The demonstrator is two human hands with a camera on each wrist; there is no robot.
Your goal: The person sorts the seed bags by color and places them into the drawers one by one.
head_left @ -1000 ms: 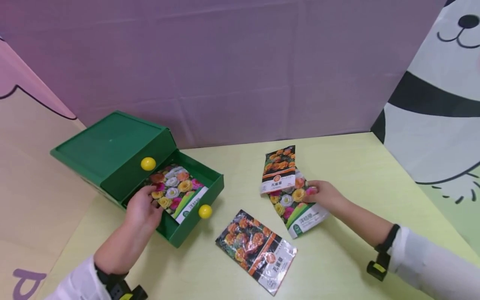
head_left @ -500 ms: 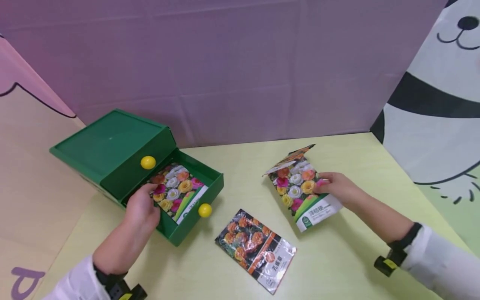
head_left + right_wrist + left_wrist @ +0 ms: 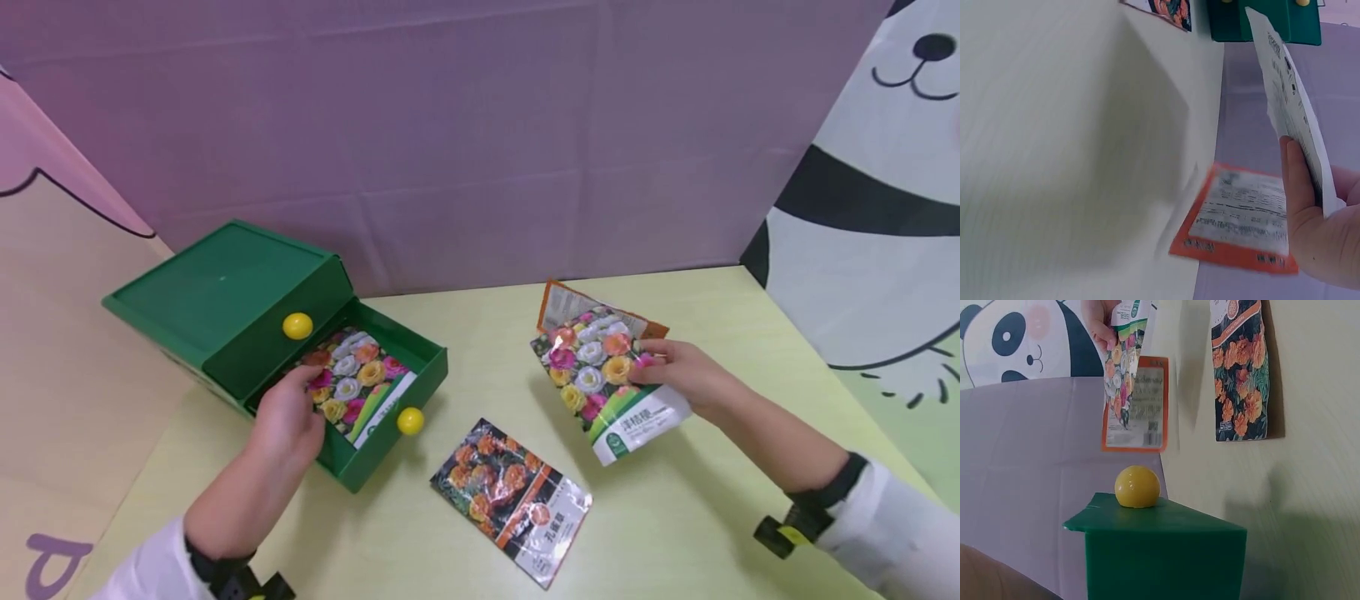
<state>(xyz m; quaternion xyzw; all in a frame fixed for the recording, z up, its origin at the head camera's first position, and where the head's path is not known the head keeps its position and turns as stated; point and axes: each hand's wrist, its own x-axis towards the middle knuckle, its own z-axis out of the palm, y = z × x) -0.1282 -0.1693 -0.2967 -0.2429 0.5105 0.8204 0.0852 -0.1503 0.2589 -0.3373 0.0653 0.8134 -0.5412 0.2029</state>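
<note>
My right hand pinches a seed packet with multicoloured blooms by its right edge, tilted above the table. Behind it a second packet, orange-bordered with its printed back showing, is partly hidden; in the right wrist view this orange-bordered packet is blurred and tilted below the fingers. My left hand grips the left edge of another multicoloured-bloom packet lying in the green drawer; its lower fingers are hidden. A marigold seed packet lies face up on the table between the hands.
The green drawer box stands at the table's left, its lower drawer pulled out. Yellow ball knobs stick out from the drawer fronts. A purple cloth wall rises along the back edge of the pale table.
My right hand has lifted its packet up and right. The marigold packet lying on top of it has tipped backward, now showing its printed back behind. The left hand has barely moved.
</note>
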